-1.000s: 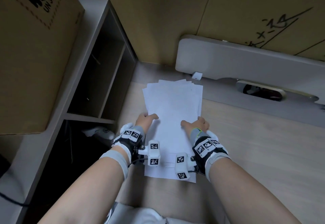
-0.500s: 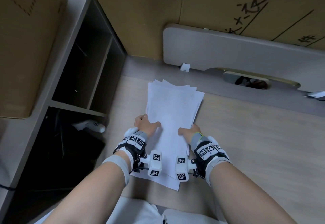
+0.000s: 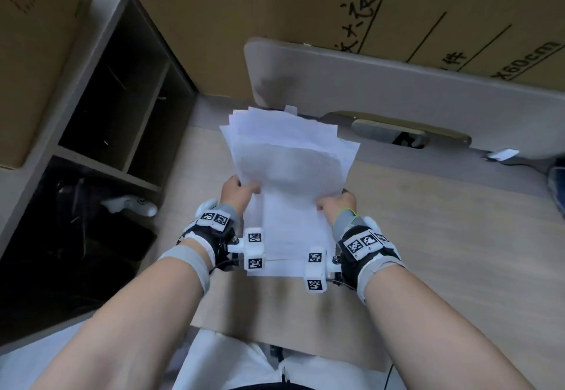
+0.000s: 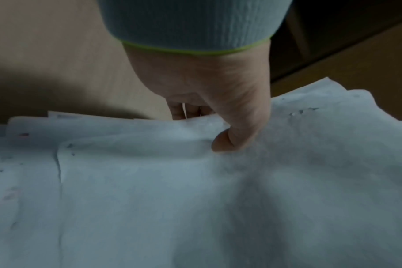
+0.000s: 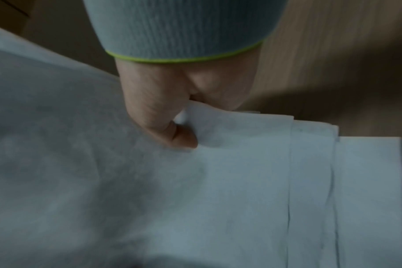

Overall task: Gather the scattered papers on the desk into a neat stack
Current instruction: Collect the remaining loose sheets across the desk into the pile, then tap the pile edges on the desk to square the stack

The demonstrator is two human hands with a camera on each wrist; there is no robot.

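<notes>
A sheaf of white papers (image 3: 290, 157) is held off the wooden desk (image 3: 428, 252), its far end raised and fanned, its near edges uneven. My left hand (image 3: 240, 192) grips the sheaf's left edge, thumb on top and fingers underneath. My right hand (image 3: 334, 203) pinches the right edge the same way. In the left wrist view my left thumb (image 4: 227, 143) presses on the papers (image 4: 195, 199). In the right wrist view my right thumb (image 5: 181, 137) pinches the papers (image 5: 218, 199), whose edges step out to the right.
A grey desk panel (image 3: 397, 90) with a cable slot (image 3: 394, 134) runs along the back, with cardboard boxes (image 3: 275, 22) behind it. Open shelves (image 3: 116, 108) stand to the left. A white object (image 3: 131, 204) lies in the dark space below the shelves.
The papers lay flat on the desk under both hands; now both hands have lifted the sheaf off the surface, with its far end tipped upward.
</notes>
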